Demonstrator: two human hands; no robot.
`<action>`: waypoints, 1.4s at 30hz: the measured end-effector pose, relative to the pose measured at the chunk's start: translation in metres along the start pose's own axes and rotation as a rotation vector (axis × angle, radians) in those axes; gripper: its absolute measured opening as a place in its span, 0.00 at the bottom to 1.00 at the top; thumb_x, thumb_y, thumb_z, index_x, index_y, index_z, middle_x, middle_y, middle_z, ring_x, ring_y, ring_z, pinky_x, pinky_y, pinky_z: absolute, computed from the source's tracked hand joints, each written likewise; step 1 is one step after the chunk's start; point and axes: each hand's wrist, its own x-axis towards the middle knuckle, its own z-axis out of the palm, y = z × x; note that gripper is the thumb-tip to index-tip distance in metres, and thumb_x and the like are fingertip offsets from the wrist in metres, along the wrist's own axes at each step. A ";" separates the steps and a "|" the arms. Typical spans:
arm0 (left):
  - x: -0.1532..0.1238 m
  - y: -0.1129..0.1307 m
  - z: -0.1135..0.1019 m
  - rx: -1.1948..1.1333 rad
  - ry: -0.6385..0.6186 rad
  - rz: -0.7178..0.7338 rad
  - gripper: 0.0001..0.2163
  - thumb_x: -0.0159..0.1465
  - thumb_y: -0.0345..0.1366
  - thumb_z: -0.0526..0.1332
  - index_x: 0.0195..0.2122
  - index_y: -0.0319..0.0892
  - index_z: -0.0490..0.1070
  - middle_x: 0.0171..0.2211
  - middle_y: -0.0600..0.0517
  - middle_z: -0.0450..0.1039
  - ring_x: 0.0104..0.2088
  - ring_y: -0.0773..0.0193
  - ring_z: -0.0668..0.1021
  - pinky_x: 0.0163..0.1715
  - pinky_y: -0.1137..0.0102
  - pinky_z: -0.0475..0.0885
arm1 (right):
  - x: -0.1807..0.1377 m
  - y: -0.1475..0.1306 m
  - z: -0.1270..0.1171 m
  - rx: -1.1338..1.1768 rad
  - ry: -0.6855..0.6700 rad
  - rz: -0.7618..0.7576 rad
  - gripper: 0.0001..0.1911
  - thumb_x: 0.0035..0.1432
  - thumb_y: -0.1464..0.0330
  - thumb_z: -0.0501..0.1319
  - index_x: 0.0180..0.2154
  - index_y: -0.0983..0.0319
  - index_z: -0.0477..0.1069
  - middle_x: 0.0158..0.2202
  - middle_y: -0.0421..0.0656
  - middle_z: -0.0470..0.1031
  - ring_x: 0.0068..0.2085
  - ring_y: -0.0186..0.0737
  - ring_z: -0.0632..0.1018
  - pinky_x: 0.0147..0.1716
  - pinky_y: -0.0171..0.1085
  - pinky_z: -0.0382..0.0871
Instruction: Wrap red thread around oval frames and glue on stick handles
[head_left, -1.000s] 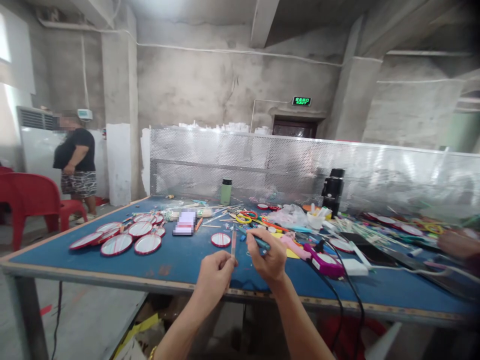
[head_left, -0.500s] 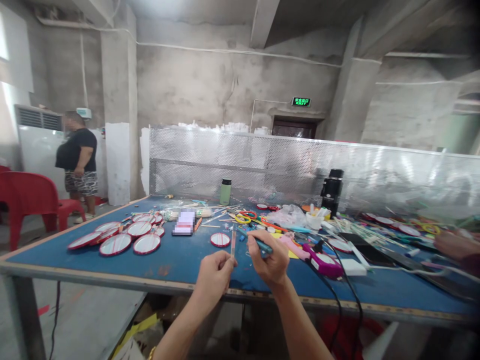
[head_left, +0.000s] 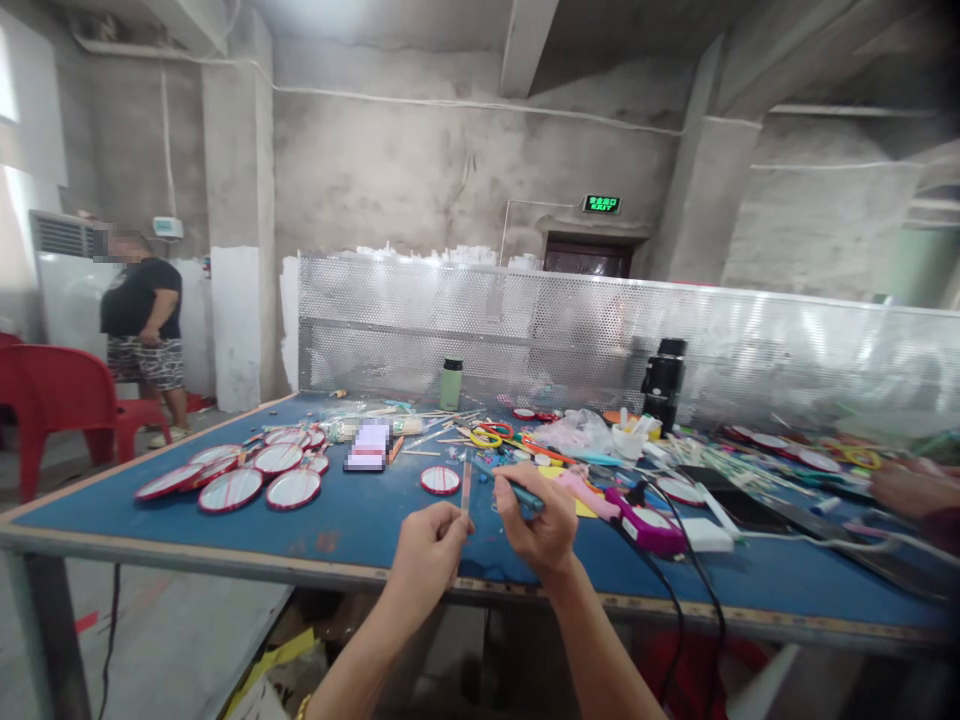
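At the near edge of the blue table [head_left: 352, 525], both hands are raised just above the top, close together but not touching. The left hand [head_left: 429, 555] is closed in a pinch on a thin pale stick [head_left: 466, 487], which stands nearly upright with its upper end above the knuckles. The right hand [head_left: 537, 522] is closed on a teal pen-like tool [head_left: 520, 491], which lies slanted with its free end pointing up and left, towards the stick. Whether the tool tip touches the stick cannot be told.

On the table just beyond the stick lies a single red-rimmed disc [head_left: 440, 480]. A group of like discs [head_left: 234, 489] lies well to the left, some overlapping. To the right of the right hand lies a purple glue gun [head_left: 649, 527], with a black cable [head_left: 675, 600] running from it over the table edge. Behind the hands is a litter of sticks, yellow-handled scissors [head_left: 486, 438], a clear bag [head_left: 576, 432] and a white cup [head_left: 628, 441]. A green bottle [head_left: 451, 384] and a black flask [head_left: 664, 385] stand upright at the far side, against a perforated metal screen [head_left: 525, 320].

At the right edge, another person's hand [head_left: 909, 489] rests over the table; what it holds is too blurred to tell. A person [head_left: 142, 325] stands on the floor at far left, beyond a red chair [head_left: 60, 400]. A green exit sign [head_left: 601, 204] is lit on the back wall.
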 end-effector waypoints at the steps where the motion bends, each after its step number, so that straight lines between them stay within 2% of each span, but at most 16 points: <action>1: 0.000 0.000 0.000 -0.001 -0.001 -0.004 0.14 0.59 0.46 0.56 0.25 0.41 0.69 0.09 0.60 0.58 0.10 0.70 0.60 0.13 0.76 0.53 | 0.000 0.000 0.000 0.000 -0.003 0.001 0.08 0.58 0.76 0.59 0.36 0.60 0.74 0.29 0.41 0.77 0.28 0.37 0.77 0.30 0.36 0.71; 17: 0.000 0.000 0.000 -0.003 -0.004 -0.005 0.15 0.59 0.47 0.56 0.25 0.41 0.69 0.08 0.61 0.57 0.10 0.70 0.60 0.12 0.75 0.52 | 0.003 -0.001 -0.001 -0.017 -0.027 -0.010 0.08 0.58 0.77 0.59 0.36 0.60 0.73 0.29 0.41 0.77 0.29 0.36 0.78 0.32 0.35 0.71; 22: 0.001 0.002 0.001 -0.012 -0.009 -0.019 0.16 0.57 0.50 0.57 0.24 0.42 0.69 0.08 0.60 0.57 0.10 0.70 0.60 0.12 0.75 0.52 | 0.010 -0.002 -0.006 -0.002 0.044 0.017 0.07 0.58 0.76 0.60 0.36 0.60 0.74 0.27 0.40 0.77 0.27 0.35 0.77 0.29 0.35 0.71; 24: 0.001 0.002 0.001 -0.024 -0.025 -0.043 0.17 0.57 0.51 0.58 0.24 0.42 0.68 0.08 0.61 0.57 0.09 0.71 0.59 0.12 0.75 0.51 | 0.011 0.003 -0.008 0.060 0.072 0.105 0.06 0.60 0.74 0.60 0.35 0.60 0.75 0.26 0.40 0.76 0.23 0.34 0.76 0.26 0.34 0.71; 27: 0.003 0.002 0.000 -0.048 -0.057 -0.074 0.18 0.56 0.54 0.58 0.25 0.42 0.68 0.07 0.61 0.56 0.08 0.71 0.58 0.11 0.75 0.50 | 0.008 0.015 -0.008 0.256 0.151 0.337 0.05 0.62 0.68 0.60 0.35 0.61 0.75 0.24 0.38 0.74 0.17 0.31 0.72 0.19 0.33 0.69; 31: 0.004 -0.001 -0.001 -0.059 -0.068 -0.067 0.19 0.57 0.54 0.58 0.26 0.41 0.69 0.07 0.61 0.57 0.08 0.72 0.57 0.12 0.76 0.50 | 0.002 0.029 -0.006 0.502 0.209 0.558 0.07 0.60 0.64 0.64 0.36 0.61 0.73 0.23 0.36 0.74 0.14 0.30 0.70 0.15 0.32 0.68; 36: 0.005 -0.006 -0.002 -0.082 -0.111 -0.095 0.19 0.59 0.54 0.59 0.28 0.41 0.70 0.07 0.61 0.57 0.08 0.73 0.56 0.12 0.76 0.49 | 0.002 0.037 -0.013 0.654 0.157 0.703 0.10 0.57 0.63 0.67 0.37 0.62 0.73 0.23 0.37 0.75 0.15 0.28 0.70 0.15 0.30 0.65; 42: 0.006 -0.008 -0.008 -0.064 -0.177 -0.153 0.22 0.58 0.58 0.59 0.29 0.40 0.72 0.06 0.60 0.57 0.08 0.73 0.56 0.11 0.76 0.47 | 0.011 0.048 -0.025 0.751 0.011 0.830 0.13 0.53 0.63 0.70 0.37 0.63 0.73 0.23 0.38 0.76 0.14 0.27 0.69 0.14 0.29 0.62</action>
